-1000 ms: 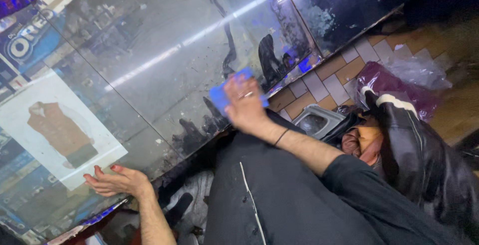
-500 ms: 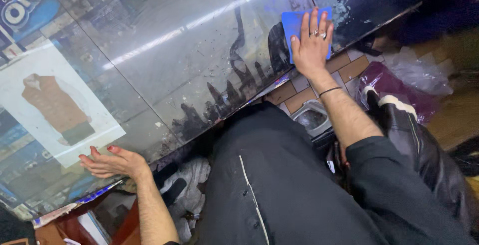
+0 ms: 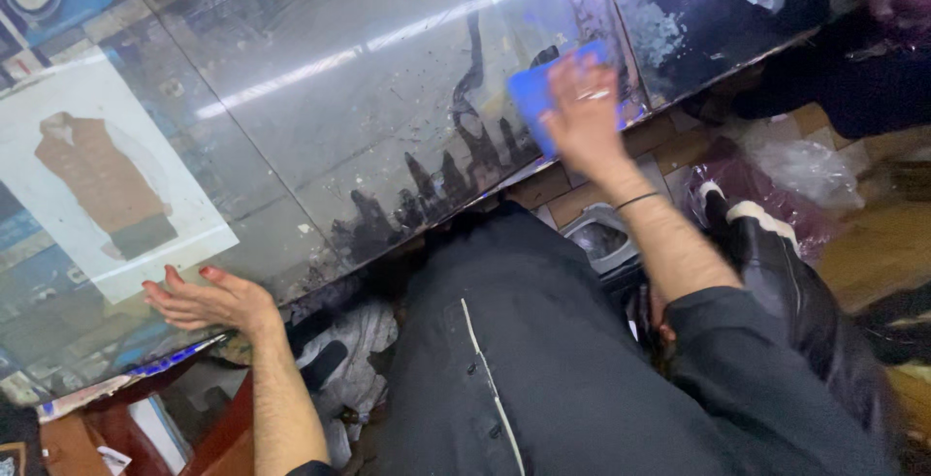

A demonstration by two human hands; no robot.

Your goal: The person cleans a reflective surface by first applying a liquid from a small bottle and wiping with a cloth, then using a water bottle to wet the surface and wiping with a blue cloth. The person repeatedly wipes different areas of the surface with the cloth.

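Note:
My right hand (image 3: 585, 112) presses a blue cloth (image 3: 535, 93) flat against the glass counter top (image 3: 369, 98), close to its near edge. The hand is blurred with motion; a ring and a thin dark wristband show on it. My left hand (image 3: 208, 300) rests flat with fingers apart on the glass at the counter's near left edge, just below a printed picture of a brown vest (image 3: 102, 180) lying under the glass. It holds nothing.
The glass is dusty and streaked. A dark jacket with a white stripe (image 3: 776, 263) and a maroon bag in clear plastic (image 3: 776, 171) lie on the tiled floor to the right. Crumpled cloths (image 3: 354, 360) sit under the counter edge.
My right hand has slid the blue cloth across the glass, first away to the right, now back a little to the left. My left hand stays planted on the counter's edge.

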